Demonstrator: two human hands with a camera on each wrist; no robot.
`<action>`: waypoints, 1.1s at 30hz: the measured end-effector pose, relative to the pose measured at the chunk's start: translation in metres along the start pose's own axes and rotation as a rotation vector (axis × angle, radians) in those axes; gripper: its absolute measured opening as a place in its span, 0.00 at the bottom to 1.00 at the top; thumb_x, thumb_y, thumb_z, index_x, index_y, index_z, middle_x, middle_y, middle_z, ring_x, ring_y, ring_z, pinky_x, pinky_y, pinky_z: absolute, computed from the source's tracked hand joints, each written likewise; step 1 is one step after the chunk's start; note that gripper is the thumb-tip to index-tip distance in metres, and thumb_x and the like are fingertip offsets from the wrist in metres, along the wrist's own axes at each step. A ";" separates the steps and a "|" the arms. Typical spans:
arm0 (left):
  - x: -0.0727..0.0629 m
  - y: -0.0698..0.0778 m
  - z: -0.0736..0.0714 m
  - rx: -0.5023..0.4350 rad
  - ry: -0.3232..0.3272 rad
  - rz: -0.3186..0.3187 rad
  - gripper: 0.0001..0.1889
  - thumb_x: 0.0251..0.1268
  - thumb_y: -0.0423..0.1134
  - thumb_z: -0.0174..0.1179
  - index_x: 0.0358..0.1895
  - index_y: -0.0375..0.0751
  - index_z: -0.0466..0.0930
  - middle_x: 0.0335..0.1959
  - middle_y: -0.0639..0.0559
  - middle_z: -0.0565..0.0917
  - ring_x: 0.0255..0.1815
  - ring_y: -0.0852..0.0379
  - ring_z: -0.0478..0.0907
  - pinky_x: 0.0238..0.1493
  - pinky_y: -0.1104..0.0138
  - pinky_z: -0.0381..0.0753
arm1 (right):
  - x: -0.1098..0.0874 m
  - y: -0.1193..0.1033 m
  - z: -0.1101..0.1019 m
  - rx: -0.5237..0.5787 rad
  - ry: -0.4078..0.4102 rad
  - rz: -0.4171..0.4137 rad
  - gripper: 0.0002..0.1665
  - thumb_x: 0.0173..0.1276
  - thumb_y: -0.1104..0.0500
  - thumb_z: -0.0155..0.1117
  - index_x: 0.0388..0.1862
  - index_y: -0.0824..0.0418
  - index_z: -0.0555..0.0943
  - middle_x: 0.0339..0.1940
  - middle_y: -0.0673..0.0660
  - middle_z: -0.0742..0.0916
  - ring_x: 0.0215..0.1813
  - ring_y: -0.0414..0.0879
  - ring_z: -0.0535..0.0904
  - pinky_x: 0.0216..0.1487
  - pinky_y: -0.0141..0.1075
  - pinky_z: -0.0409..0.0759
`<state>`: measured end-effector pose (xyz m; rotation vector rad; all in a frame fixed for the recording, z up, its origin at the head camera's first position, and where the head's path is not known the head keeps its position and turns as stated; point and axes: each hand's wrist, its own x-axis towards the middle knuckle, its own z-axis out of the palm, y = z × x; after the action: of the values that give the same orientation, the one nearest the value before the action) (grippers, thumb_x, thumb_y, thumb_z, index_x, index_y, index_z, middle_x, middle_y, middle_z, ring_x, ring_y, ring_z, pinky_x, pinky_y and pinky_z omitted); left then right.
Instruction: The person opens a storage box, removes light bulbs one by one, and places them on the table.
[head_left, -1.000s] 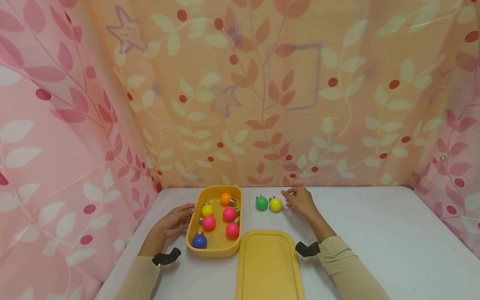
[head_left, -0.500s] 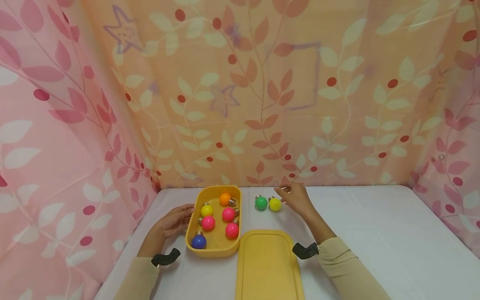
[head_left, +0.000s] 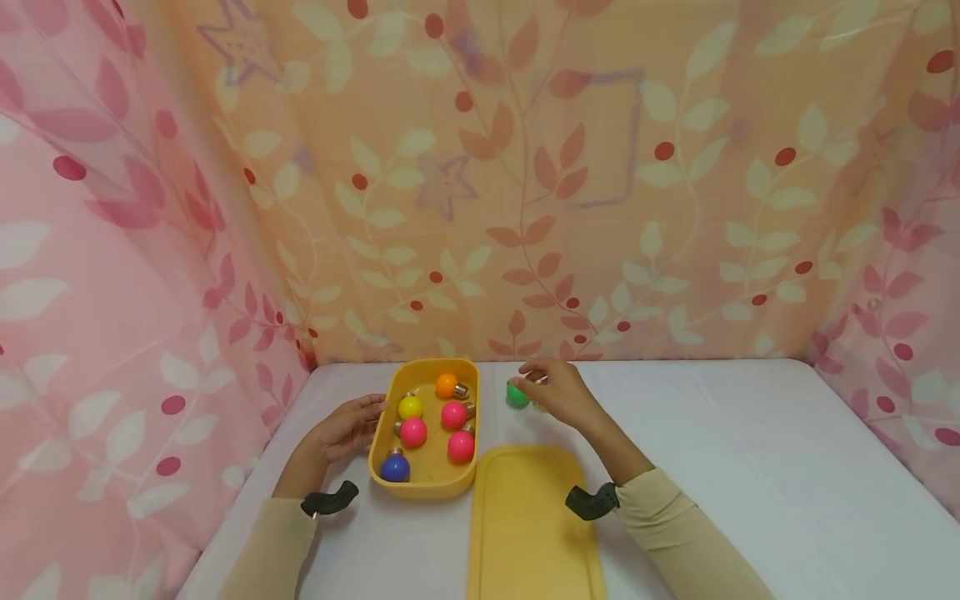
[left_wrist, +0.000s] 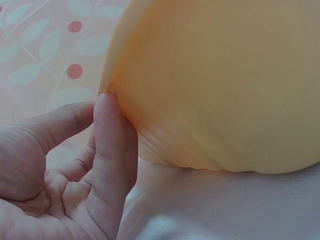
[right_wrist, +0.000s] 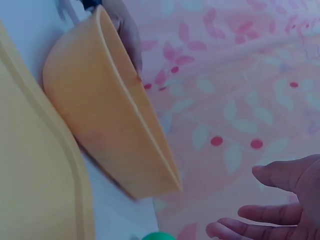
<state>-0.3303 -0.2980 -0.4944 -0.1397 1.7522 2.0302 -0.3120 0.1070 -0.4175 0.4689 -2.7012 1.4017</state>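
A yellow plastic box (head_left: 423, 490) stands on the table, holding several coloured light bulbs: an orange bulb (head_left: 446, 385), a blue bulb (head_left: 394, 467), a yellow one and pink ones. My left hand (head_left: 347, 429) touches the box's left side; in the left wrist view its fingertips (left_wrist: 107, 102) lie right at the rim. To the right of the box, my right hand (head_left: 558, 393) hovers over a green bulb (head_left: 517, 395), with thumb and fingers spread apart and nothing between them in the right wrist view. A yellow bulb beside the green one is mostly hidden behind this hand.
A flat yellow lid (head_left: 534, 525) lies in front, close against the box's right side. The table (head_left: 750, 467) has a white cover. Floral curtains (head_left: 375, 250) rise along the back and both sides. Each wrist wears a black mount (head_left: 592, 502).
My right hand has moved left, from beside the yellow bulb to over the green one, now covering most of the yellow bulb. The left hand stays at the box. The head view tilts down slightly.
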 end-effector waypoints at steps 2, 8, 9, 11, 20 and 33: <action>0.001 0.001 0.001 -0.015 -0.001 -0.003 0.26 0.77 0.41 0.58 0.71 0.38 0.65 0.53 0.48 0.83 0.48 0.54 0.86 0.47 0.70 0.85 | -0.001 -0.007 0.004 -0.003 -0.019 -0.035 0.20 0.68 0.50 0.72 0.51 0.62 0.86 0.40 0.54 0.89 0.40 0.49 0.85 0.43 0.40 0.87; 0.001 -0.003 0.002 -0.023 0.001 -0.003 0.27 0.75 0.41 0.60 0.71 0.37 0.65 0.54 0.47 0.83 0.48 0.53 0.85 0.50 0.67 0.85 | -0.006 -0.032 0.022 -0.014 -0.112 -0.099 0.18 0.67 0.51 0.72 0.49 0.61 0.86 0.36 0.50 0.87 0.35 0.46 0.83 0.38 0.36 0.86; 0.000 -0.003 0.002 -0.024 0.002 -0.002 0.27 0.75 0.41 0.60 0.72 0.37 0.65 0.54 0.47 0.83 0.49 0.53 0.85 0.50 0.67 0.85 | -0.007 -0.036 0.026 -0.021 -0.129 -0.105 0.18 0.67 0.51 0.72 0.49 0.61 0.86 0.36 0.50 0.87 0.35 0.45 0.83 0.38 0.35 0.85; 0.000 -0.004 0.001 -0.022 0.006 0.000 0.28 0.75 0.41 0.60 0.72 0.37 0.65 0.54 0.47 0.83 0.49 0.52 0.86 0.50 0.67 0.85 | -0.009 -0.045 0.034 -0.029 -0.169 -0.115 0.17 0.67 0.51 0.72 0.49 0.60 0.86 0.36 0.50 0.87 0.37 0.46 0.82 0.38 0.35 0.85; -0.003 -0.003 0.000 -0.022 0.030 0.003 0.26 0.74 0.40 0.61 0.70 0.37 0.67 0.55 0.47 0.83 0.51 0.51 0.85 0.54 0.63 0.84 | -0.007 -0.070 0.064 -0.116 -0.332 -0.164 0.21 0.65 0.48 0.75 0.51 0.58 0.86 0.40 0.48 0.87 0.42 0.42 0.81 0.39 0.29 0.84; 0.000 0.003 0.000 -0.031 0.042 -0.003 0.23 0.77 0.39 0.58 0.70 0.38 0.67 0.53 0.48 0.83 0.50 0.52 0.85 0.55 0.61 0.84 | 0.002 -0.079 0.094 -0.125 -0.505 -0.264 0.21 0.65 0.53 0.76 0.53 0.62 0.86 0.41 0.49 0.88 0.41 0.37 0.80 0.43 0.24 0.81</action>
<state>-0.3310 -0.2982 -0.4918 -0.1957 1.7452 2.0666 -0.2828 -0.0121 -0.4096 1.2655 -2.9151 1.1571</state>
